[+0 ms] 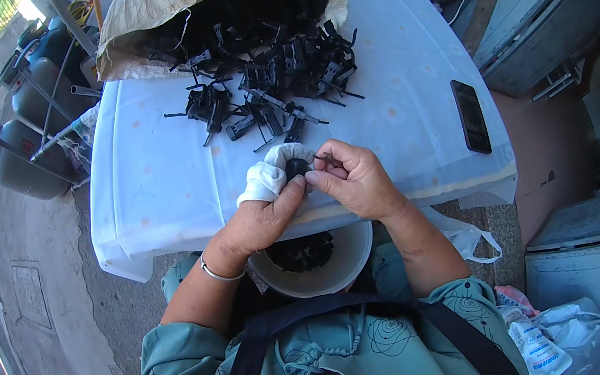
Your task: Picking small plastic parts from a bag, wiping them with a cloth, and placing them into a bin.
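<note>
Near the front edge of the table, my left hand (264, 220) grips a small black plastic part (298, 166), thumb pressed on its near side. White cloth (265, 182) covers the fingers of this hand; I cannot tell if it is a glove. My right hand (355, 179) is closed at the part's right side, thumb and forefinger pinching a thin dark piece that sticks out there. Just beyond both hands lies a loose heap of similar black plastic parts (275, 75) with thin arms, spilling from an open woven sack (172, 8).
A white plastic cover (160, 185) drapes the table, and a black phone (470, 115) lies on its right side. Below the front edge, between my legs, stands a white bucket (350, 261) with black pieces inside. Grey gas cylinders (25, 163) stand left; a thin plastic bag (471, 239) hangs right.
</note>
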Demonstrator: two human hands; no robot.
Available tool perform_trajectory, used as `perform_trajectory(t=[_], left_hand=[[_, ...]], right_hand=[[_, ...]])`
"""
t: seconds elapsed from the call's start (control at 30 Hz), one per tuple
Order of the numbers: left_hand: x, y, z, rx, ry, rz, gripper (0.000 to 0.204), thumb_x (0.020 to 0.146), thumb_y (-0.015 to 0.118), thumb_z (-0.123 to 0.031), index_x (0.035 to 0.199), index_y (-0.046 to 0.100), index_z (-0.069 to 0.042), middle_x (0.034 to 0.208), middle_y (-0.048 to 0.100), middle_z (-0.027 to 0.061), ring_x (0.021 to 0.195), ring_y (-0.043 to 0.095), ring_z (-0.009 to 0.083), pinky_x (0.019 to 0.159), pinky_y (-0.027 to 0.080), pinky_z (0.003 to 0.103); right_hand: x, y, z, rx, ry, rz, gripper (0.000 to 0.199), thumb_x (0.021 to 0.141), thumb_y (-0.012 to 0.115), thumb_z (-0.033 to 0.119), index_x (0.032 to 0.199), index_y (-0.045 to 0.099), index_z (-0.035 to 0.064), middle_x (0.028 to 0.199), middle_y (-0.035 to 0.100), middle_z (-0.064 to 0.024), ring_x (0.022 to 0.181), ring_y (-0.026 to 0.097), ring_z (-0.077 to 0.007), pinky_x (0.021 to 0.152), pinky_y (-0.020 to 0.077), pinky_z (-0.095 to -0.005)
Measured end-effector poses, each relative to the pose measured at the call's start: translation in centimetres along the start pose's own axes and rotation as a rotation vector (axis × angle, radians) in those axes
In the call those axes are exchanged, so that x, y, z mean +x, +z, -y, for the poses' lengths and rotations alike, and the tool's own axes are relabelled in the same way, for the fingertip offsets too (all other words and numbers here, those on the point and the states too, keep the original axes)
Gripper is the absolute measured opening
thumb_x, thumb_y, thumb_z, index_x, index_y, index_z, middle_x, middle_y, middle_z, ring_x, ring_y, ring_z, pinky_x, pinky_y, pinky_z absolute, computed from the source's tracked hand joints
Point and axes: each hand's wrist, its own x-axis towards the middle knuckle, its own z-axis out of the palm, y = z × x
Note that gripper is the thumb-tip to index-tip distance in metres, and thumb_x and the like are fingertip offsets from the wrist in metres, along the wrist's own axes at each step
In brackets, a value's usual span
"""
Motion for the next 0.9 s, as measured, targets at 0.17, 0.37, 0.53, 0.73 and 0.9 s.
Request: perform_trajectory(t=[0.17,0.37,0.53,0.73,0.9], left_hand=[[0.2,0.7,0.8,-0.045,0.018,-0.150,0.024,0.085,0.048,-0.004,0.109,0.050,0.001,0.088,0.056,0.0084,0.081,0.051,0.0141,0.075,0.045,0.027],[0.0,1.0,0.3,0.101,0.081,-0.092,0.024,0.087,0.044,-0.002,0.111,0.046,-0.001,0.095,0.051,0.0033,0.086,0.045,0.0107,0.079,0.041,0.025],[-0.2,1.4,0.9,0.226,0.164,-0.217,0.024,0.083,0.046,0.001,0.106,0.049,0.002,0.085,0.055,0.0117,0.076,0.054,0.0213,0.070,0.045,0.031],[-0.6,1.5,-0.5,0.321,0.251,-0.278,0.025,0.082,0.049,0.001,0.107,0.048,0.004,0.086,0.056,0.0152,0.074,0.056,0.0260,0.069,0.046,0.031],[-1.3,-0.2,-2.3,0.220,0.138,-0.097,0.031,0.081,0.059,-0.004,0.111,0.053,0.002,0.087,0.060,0.0136,0.078,0.056,0.0244,0.072,0.047,0.030]], right_hand=[[0.0,0.2,0.8,-0.142,-0.139,0.047,0.017,0.092,0.056,0.015,0.083,0.053,0.0013,0.062,0.044,-0.0008,0.058,0.038,-0.0069,0.052,0.0368,-0.0246],[0.1,-0.2,0.9,-0.246,-0.064,0.119,0.020,0.093,0.052,0.014,0.080,0.052,-0.0012,0.061,0.047,-0.0112,0.056,0.042,-0.0147,0.053,0.0397,-0.0298],[0.1,1.0,1.0,-0.352,-0.167,0.011,0.024,0.092,0.054,0.015,0.075,0.049,-0.0011,0.061,0.047,-0.0119,0.055,0.040,-0.0160,0.052,0.0395,-0.0309],[0.6,1.4,0.8,-0.198,-0.155,0.025,0.023,0.091,0.056,0.016,0.075,0.049,-0.0002,0.057,0.047,-0.0144,0.050,0.043,-0.0239,0.050,0.0387,-0.0338],[1.7,-1.6,0.2,-0.258,-0.083,-0.031,0.024,0.091,0.059,0.021,0.082,0.054,-0.0009,0.062,0.047,-0.0069,0.057,0.044,-0.0108,0.052,0.0401,-0.0278]])
